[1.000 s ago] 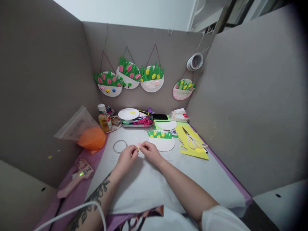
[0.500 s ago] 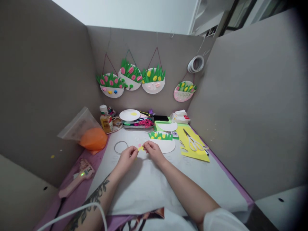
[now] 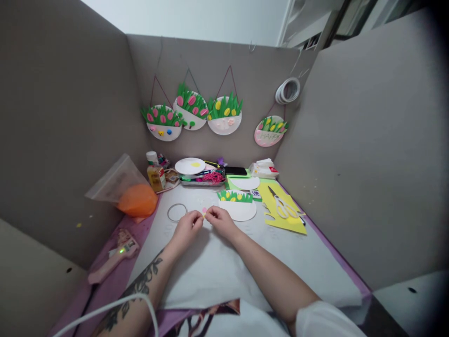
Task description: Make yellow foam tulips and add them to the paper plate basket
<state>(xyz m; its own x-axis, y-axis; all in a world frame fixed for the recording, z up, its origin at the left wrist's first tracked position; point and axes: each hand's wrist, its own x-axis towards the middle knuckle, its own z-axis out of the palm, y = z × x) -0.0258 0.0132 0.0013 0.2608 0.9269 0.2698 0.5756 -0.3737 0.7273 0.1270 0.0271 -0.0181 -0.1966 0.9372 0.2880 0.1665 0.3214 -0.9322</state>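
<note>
Over the white table covering [image 3: 210, 267], my left hand [image 3: 189, 224] and my right hand [image 3: 220, 221] meet with pinched fingertips. Between them shows a tiny yellow piece [image 3: 204, 215], mostly hidden by the fingers. Just beyond the fingertips lies a small pink dot [image 3: 204, 210]. A white plate craft [image 3: 238, 211] with green paper grass and yellow shapes rests flat behind my right hand. A thin grey ring [image 3: 169, 213] lies to the left of my left hand.
White-handled scissors [image 3: 282, 208] lie on yellow paper [image 3: 280, 226] at right. A glue gun [image 3: 112, 264] with a green light, an orange-filled bag [image 3: 137, 201] and a glue bottle [image 3: 156, 179] stand left. Behind is a supply tray [image 3: 203, 183]. Decorated plates [image 3: 224, 126] hang on the grey partition.
My hands have come closer together at the fingertips, and less of the yellow piece shows between them. The whole view has shifted slightly.
</note>
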